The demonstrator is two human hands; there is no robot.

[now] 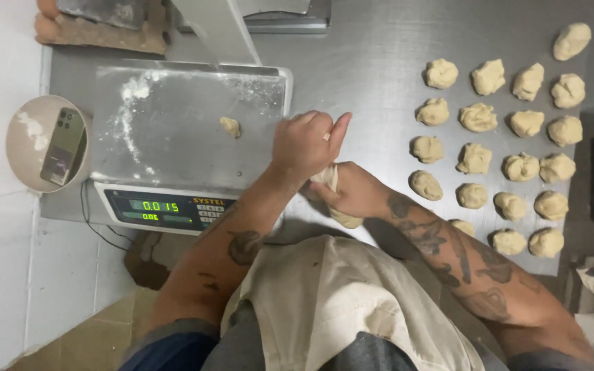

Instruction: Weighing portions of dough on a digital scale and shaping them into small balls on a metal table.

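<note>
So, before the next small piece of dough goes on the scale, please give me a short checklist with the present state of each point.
1. Both hands on the stretched pale dough lump: ok. Left hand pinches its upper end, right hand holds the lower part.
2. Steel weighing tray of the scale free for a piece: not ok. A small dough scrap and flour lie on it.
3. Scale display lit: ok.
4. Space on the steel table beside the rows of dough portions: ok.
5. Phone in the beige round bowl away from the dough: ok.
6. Piece already torn off: cannot tell, the fingers hide it.
</note>
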